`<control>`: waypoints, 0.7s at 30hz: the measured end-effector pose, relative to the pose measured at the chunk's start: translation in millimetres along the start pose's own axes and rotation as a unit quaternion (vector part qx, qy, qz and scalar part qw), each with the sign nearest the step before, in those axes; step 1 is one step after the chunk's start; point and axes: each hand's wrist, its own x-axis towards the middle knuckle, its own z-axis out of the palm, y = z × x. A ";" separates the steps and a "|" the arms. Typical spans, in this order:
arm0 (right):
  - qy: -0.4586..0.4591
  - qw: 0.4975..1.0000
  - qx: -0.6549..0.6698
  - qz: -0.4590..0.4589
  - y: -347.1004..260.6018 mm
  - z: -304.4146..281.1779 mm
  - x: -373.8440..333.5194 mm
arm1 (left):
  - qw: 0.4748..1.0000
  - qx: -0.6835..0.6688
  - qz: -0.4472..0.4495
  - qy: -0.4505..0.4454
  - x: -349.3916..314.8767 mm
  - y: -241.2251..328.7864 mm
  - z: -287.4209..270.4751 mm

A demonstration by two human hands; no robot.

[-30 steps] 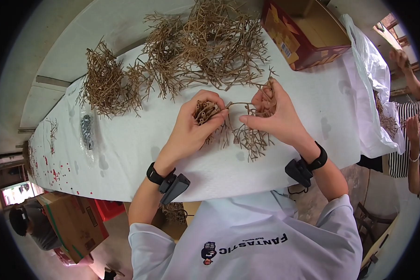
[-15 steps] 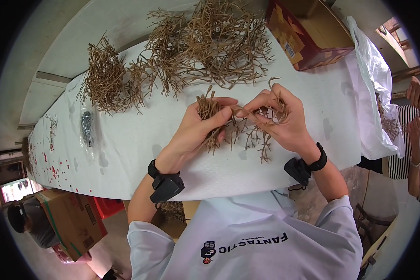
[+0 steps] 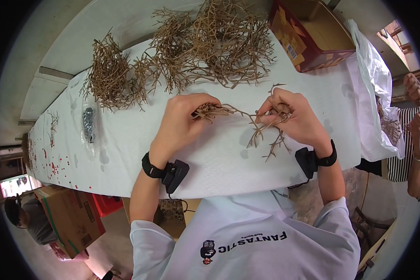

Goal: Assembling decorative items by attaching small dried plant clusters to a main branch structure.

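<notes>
My left hand (image 3: 184,114) is closed round a bundle of brown dried twigs (image 3: 206,110), whose cut ends show at the fingers. To its right, my right hand (image 3: 291,114) pinches a branching dried twig (image 3: 266,133) between thumb and fingers. A thin stem (image 3: 238,111) runs across the gap between both hands. The forked tips of the right hand's twig hang over the white table cover (image 3: 219,163). Part of what sits inside the right palm is hidden by the fingers.
Beyond my hands lies a large heap of dried twigs (image 3: 210,46), with another clump (image 3: 109,77) at its left. A red-brown open box (image 3: 308,42) stands far right, beside a white plastic bag (image 3: 373,88). A clear-wrapped dark packet (image 3: 89,125) lies left. Other people are at both sides.
My hands have moved apart. My left hand has turned over and shifted left with the bundle, while my right hand has moved slightly right, drawing the twig out between them.
</notes>
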 end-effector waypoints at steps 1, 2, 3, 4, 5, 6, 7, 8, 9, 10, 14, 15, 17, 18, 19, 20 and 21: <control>0.000 1.000 0.001 -0.001 0.0 0.7 -0.9 | 0.997 0.068 0.026 0.008 -0.6 0.7 -3.2; -0.002 1.000 0.005 -0.001 0.4 2.4 -2.4 | 0.989 0.137 0.052 0.016 -0.3 3.3 -6.6; -0.004 1.000 0.009 0.000 1.5 3.9 -3.7 | 0.976 0.203 0.078 0.023 1.5 6.3 -8.0; -0.005 1.000 0.013 0.000 -0.3 4.9 -3.6 | 0.976 0.203 0.079 0.022 2.2 8.5 -8.4; -0.003 1.000 0.013 0.000 -2.5 4.3 -3.7 | 0.968 0.237 0.084 0.026 2.1 11.2 -8.1; -0.020 1.000 -0.014 -0.001 -5.3 2.3 -4.6 | 0.958 0.270 0.090 0.029 1.9 14.0 -7.7; -0.037 0.998 -0.041 -0.002 -11.7 0.0 -4.5 | 0.948 0.303 0.097 0.032 2.4 16.8 -7.4; -0.055 0.996 -0.068 -0.002 -16.8 -2.4 -5.8 | 0.947 0.303 0.098 0.031 2.3 20.7 -7.3; -0.053 0.996 -0.067 -0.003 -20.4 -5.5 -7.4 | 0.943 0.317 0.098 0.023 2.3 25.0 -7.3; -0.069 0.995 -0.073 -0.008 -23.8 -9.0 -8.4 | 0.938 0.332 0.097 0.015 2.4 28.5 -7.8; -0.066 0.997 -0.042 0.009 -15.1 -30.6 -24.9 | 0.896 0.415 0.037 0.150 -19.3 -1.2 -73.3; -0.027 0.999 -0.001 0.040 -4.9 -39.6 -33.0 | 0.899 0.390 -0.024 0.196 -21.5 -1.9 -94.7; 0.014 0.996 0.047 0.073 4.6 -38.8 -40.7 | 0.934 0.310 -0.059 0.166 -31.4 8.9 -90.2; 0.031 0.993 0.094 0.065 10.4 -38.6 -34.5 | 0.959 0.227 -0.092 0.144 -30.4 16.8 -84.1; 0.048 0.987 0.140 0.058 14.8 -38.5 -27.8 | 0.975 0.142 -0.124 0.119 -26.6 20.9 -77.8; 0.060 0.979 0.189 0.049 15.9 -34.3 -23.0 | 0.974 0.145 -0.125 0.119 -26.4 23.8 -71.4; 0.060 0.979 0.191 0.048 13.7 -29.8 -19.9 | 0.982 0.071 -0.152 0.086 -25.8 25.4 -63.3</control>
